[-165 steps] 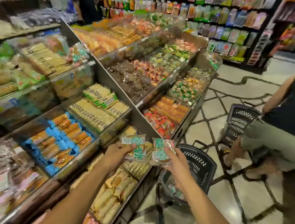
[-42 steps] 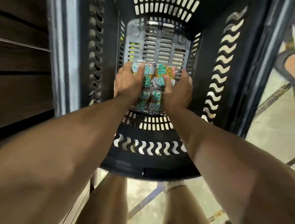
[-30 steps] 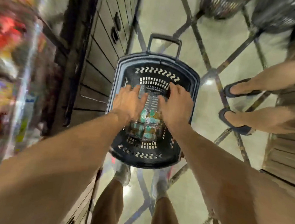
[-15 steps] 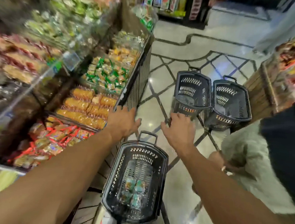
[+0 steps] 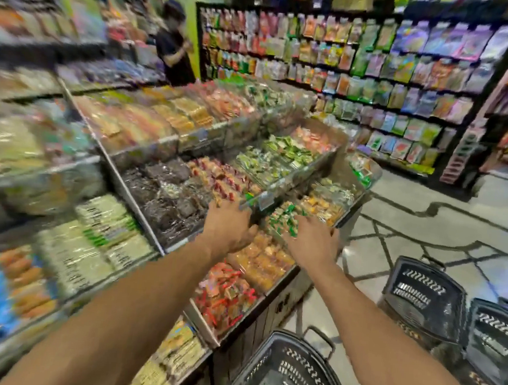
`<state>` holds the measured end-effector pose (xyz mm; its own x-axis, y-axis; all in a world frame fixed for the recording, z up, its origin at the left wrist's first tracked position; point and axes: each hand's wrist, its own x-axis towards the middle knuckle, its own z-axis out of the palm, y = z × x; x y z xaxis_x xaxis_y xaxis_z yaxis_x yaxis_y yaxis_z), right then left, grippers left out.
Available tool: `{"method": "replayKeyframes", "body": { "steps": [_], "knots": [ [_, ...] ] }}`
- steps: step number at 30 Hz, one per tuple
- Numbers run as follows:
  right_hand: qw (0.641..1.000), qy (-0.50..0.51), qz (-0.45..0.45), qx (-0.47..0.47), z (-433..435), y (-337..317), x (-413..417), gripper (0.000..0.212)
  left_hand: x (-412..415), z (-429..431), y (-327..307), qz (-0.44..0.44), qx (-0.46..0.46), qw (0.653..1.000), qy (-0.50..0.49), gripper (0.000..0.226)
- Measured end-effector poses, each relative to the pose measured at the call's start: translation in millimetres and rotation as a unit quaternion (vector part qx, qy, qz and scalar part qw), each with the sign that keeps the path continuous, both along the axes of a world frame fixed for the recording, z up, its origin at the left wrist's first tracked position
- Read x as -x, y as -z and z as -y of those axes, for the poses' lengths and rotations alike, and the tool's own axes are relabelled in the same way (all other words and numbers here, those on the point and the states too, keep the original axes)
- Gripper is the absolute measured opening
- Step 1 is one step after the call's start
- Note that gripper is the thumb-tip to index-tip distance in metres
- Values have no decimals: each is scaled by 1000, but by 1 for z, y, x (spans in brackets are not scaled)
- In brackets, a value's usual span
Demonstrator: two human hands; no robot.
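Both my arms reach out over a tiered snack display in a shop. My left hand hovers palm down, fingers spread, above the orange snack packets. My right hand is stretched out beside it, its fingertips at the bin of green-wrapped sweets. Neither hand holds anything. My black shopping basket stands on the floor below my right forearm; its inside is mostly out of frame.
Red packets and dark brown packets fill neighbouring bins. Two more black baskets stand on the tiled floor to the right. A person in dark clothes stands behind the display. Shelves of hanging packets line the back wall.
My hands set two green packets in the basket, let go and rose empty. Since half a second ago they have reached forward over the display bins as my view lifted.
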<state>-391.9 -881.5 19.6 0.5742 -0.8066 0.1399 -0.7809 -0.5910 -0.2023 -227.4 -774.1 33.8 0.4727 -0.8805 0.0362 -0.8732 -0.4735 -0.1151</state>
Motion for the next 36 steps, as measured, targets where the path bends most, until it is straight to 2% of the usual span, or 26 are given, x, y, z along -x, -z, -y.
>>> {"method": "replayKeyframes", "body": {
  "steps": [7, 10, 13, 19, 27, 36],
  "knots": [
    [988, -153, 4, 11, -104, -39, -113, 56, -68, -142, -39, 27, 54, 987, -151, 55],
    [979, -202, 12, 2, -150, -47, -152, 54, -89, -205, -41, 33, 56, 977, -202, 57],
    [967, -253, 8, -14, -206, -52, -188, 62, -108, -275, -41, 23, 58, 966, -252, 59],
    [940, -340, -17, 13, -336, -46, -241, 63, -127, -408, -39, 20, 53, 945, -322, 57],
    [917, -395, -27, 47, -478, -42, -275, 70, -129, -540, -31, 47, 63, 921, -382, 57],
    [910, -412, -11, 43, -556, -30, -287, 63, -127, -622, -7, 19, 86, 901, -424, 65]
  ]
}}
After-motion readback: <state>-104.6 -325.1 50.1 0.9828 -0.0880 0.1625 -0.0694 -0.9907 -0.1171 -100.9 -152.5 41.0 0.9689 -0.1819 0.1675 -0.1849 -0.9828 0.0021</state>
